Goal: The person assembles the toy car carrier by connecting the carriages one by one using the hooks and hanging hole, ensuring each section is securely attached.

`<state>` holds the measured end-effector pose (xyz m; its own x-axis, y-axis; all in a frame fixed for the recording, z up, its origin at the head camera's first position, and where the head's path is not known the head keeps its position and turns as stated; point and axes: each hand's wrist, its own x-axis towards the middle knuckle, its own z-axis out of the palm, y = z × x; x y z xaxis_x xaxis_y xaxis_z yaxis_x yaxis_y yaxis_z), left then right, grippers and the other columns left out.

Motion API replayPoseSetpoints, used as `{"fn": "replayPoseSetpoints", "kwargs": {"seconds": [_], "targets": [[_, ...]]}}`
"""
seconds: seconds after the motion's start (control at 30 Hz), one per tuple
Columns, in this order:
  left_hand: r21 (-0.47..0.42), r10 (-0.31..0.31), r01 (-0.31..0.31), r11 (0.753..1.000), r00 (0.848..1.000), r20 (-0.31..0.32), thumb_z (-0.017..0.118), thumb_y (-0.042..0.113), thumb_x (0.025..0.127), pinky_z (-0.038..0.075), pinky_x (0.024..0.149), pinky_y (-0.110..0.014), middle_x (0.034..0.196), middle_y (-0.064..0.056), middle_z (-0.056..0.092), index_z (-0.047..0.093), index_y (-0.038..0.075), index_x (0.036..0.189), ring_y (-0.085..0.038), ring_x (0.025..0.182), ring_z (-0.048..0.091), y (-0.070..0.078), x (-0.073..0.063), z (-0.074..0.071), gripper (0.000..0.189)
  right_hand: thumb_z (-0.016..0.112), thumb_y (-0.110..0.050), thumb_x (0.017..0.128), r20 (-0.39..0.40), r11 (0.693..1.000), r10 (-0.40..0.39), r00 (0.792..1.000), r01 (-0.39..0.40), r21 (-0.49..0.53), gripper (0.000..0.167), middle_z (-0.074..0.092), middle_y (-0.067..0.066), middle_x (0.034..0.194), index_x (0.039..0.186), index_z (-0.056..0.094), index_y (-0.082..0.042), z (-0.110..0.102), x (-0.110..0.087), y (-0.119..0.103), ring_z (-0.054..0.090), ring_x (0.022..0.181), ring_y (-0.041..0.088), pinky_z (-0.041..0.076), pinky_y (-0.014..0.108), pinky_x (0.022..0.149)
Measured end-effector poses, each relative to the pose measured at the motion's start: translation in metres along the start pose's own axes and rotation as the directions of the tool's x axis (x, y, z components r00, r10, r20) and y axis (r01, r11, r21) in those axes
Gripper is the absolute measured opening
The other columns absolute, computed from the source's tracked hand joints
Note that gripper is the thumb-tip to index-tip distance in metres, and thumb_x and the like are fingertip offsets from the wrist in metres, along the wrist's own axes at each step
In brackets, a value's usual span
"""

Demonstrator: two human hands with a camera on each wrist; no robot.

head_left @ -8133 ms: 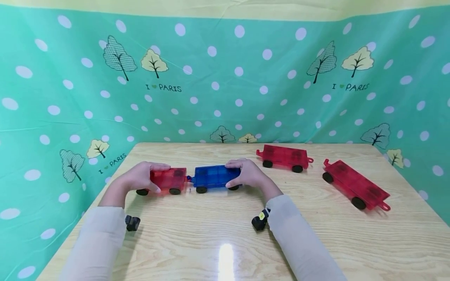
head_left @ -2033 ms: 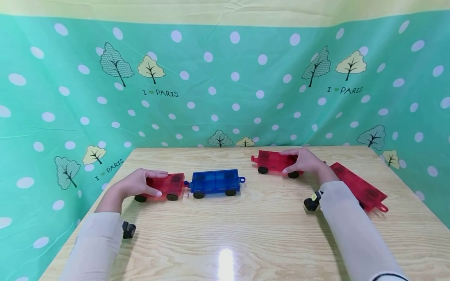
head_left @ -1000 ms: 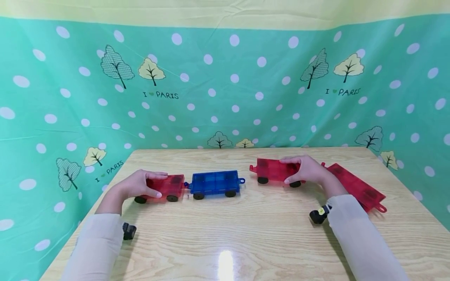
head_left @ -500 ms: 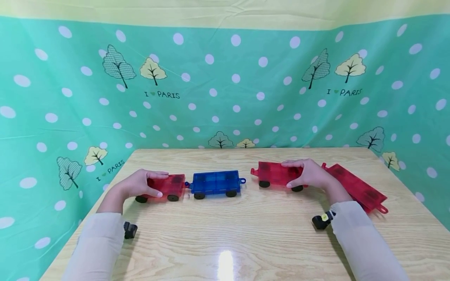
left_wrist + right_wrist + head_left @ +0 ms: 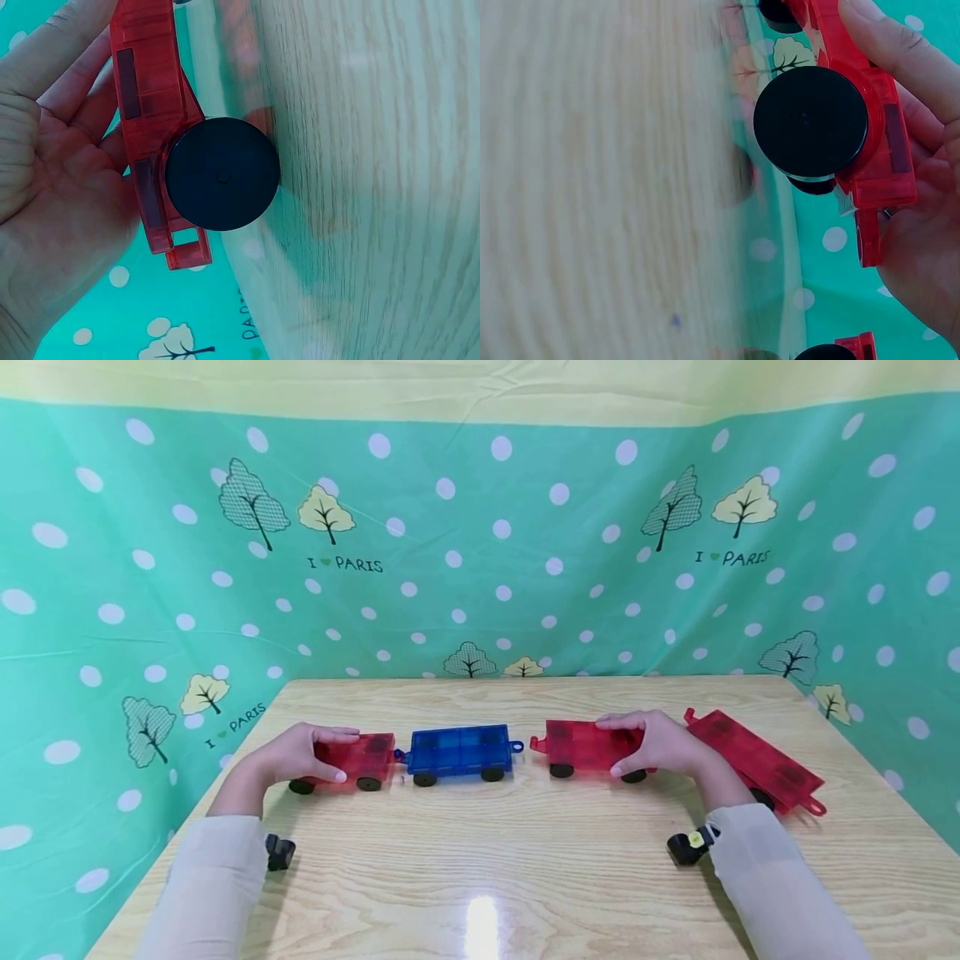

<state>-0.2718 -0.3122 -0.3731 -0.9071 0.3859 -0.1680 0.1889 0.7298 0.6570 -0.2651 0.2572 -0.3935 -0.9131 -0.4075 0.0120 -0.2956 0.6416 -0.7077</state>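
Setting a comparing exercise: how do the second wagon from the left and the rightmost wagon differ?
The second wagon is blue; the rightmost wagon is red. The second wagon lies nearly straight across the table; the rightmost wagon slants. Both are translucent with an end ring; neither is held.

teal polka-dot cloth backdrop, printed trees, pale yellow top band, wood-grain table, white glare
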Motion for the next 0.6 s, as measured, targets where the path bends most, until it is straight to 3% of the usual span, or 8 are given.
{"fn": "replayPoseSetpoints", "kwargs": {"seconds": [0.33, 0.6], "targets": [[0.011, 0.000, 0.000, 1.000, 1.000, -0.007, 0.087, 0.022, 0.073, 0.050, 0.083, -0.036, 0.144, -0.017, 0.048, 0.060, 0.007, 0.134, -0.041, 0.123, 0.044, 0.0004, 0.0001, 0.0014, 0.069, 0.091, -0.033, 0.067, 0.015, 1.000, 0.003, 1.000, -0.003, 0.000, 0.075, 0.054, 0.010, 0.140, 0.134, 0.062, -0.015, 0.0082, -0.0029, -0.0019, 0.037, 0.135, 0.038, 0.041, 0.051, 0.102], [0.070, 0.017, -0.017, 0.997, 1.000, 0.003, 0.086, 0.020, 0.074, 0.050, 0.085, -0.038, 0.144, -0.017, 0.048, 0.060, 0.005, 0.134, -0.040, 0.122, 0.046, 0.0076, -0.0023, -0.0001, 0.067, 0.090, -0.031, 0.069, 0.025, 1.000, 0.000, 1.000, 0.001, -0.009, 0.073, 0.054, 0.012, 0.140, 0.134, 0.062, -0.013, 0.0091, -0.0038, -0.0027, 0.037, 0.134, 0.040, 0.042, 0.051, 0.102]]}}
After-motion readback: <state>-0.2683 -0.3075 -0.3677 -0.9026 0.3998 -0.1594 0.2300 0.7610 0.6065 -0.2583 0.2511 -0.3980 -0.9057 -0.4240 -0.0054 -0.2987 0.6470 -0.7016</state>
